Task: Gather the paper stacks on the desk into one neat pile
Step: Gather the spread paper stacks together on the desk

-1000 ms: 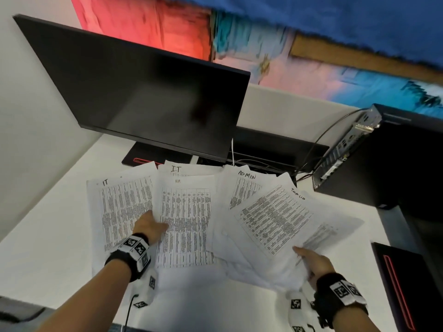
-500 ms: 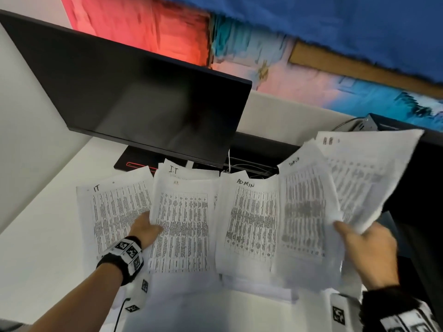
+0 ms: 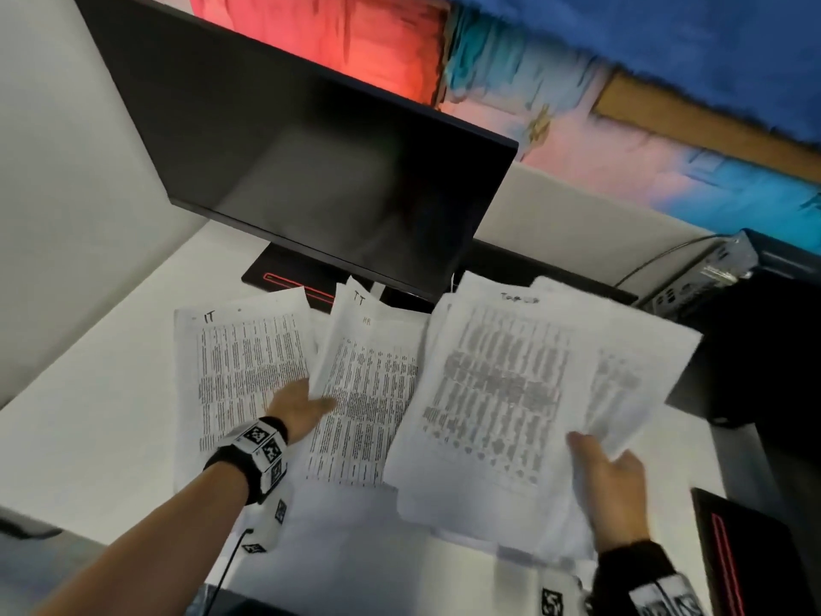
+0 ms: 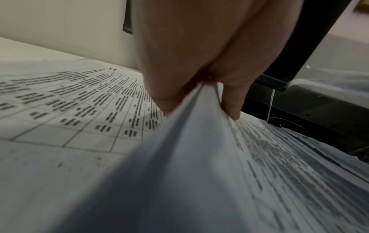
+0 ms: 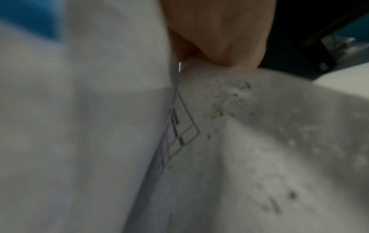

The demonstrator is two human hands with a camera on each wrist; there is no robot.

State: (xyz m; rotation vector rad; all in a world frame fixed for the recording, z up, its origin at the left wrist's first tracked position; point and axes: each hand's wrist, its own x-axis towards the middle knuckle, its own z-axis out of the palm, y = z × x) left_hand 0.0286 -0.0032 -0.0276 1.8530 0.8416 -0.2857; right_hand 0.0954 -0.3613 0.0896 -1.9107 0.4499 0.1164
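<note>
Printed paper stacks lie fanned on the white desk [image 3: 89, 415]. The left stack [image 3: 249, 362], marked IT, lies flat. My left hand [image 3: 306, 404] pinches the left edge of the middle stack [image 3: 368, 393] and lifts it a little. In the left wrist view the left hand [image 4: 199, 107] has that paper edge [image 4: 191, 141] between thumb and fingers. My right hand [image 3: 608, 473] grips the lower right corner of the right stack [image 3: 511, 393], held loosely fanned and overlapping the middle stack. The right wrist view shows the right hand [image 5: 199, 61] pinching blurred sheets [image 5: 249, 141].
A dark monitor [image 3: 333, 171] hangs over the back of the desk on a black base [image 3: 280, 277]. A black computer case [image 3: 755, 340] with cables stands at the right. Another black device [image 3: 755, 562] with a red stripe lies at the lower right.
My right hand lifted the right stack high, then swung it left and down over the stack marked ADMIN. My left hand has taken hold of the middle stack's left edge.
</note>
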